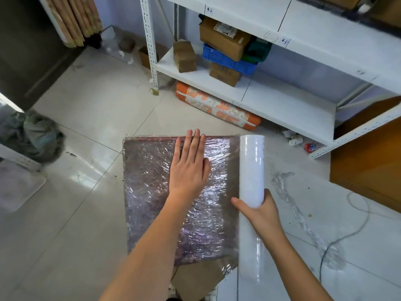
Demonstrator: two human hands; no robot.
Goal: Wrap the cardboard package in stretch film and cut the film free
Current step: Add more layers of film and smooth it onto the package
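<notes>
Fingers of the left hand (189, 168) lie straight and close together, flat on top of the package (152, 192), pressing the film down near its far edge. Those of the right hand (259, 210) curl around the middle of the film roll (251, 170), thumb showing on the near-left side of the roll, the rest hidden behind it.

This package lies flat on the tiled floor (86, 127), directly in front of the person, already covered in several crinkled, glossy layers. At its near edge a bare cardboard flap (195, 279) sticks out from under the wrap. The roll lies along the right edge of the package, touching it, with a sheet of film running from roll to package.

Judging by its broad, flat shape, the package is probably stiff and fairly light, easy to tip or turn by an edge. Its wrapped surface looks slick, so a flat palm on top likely holds it better than a pinch. The roll seems rigid and smooth; a grip around the middle or at both ends should keep it steady. Film itself is thin, clingy and stretchy, prone to bunching, so it needs even tension.

A twisted strip of loose film (290, 203) lies on the floor to the right, near a thin grey cable (347, 233).
</notes>
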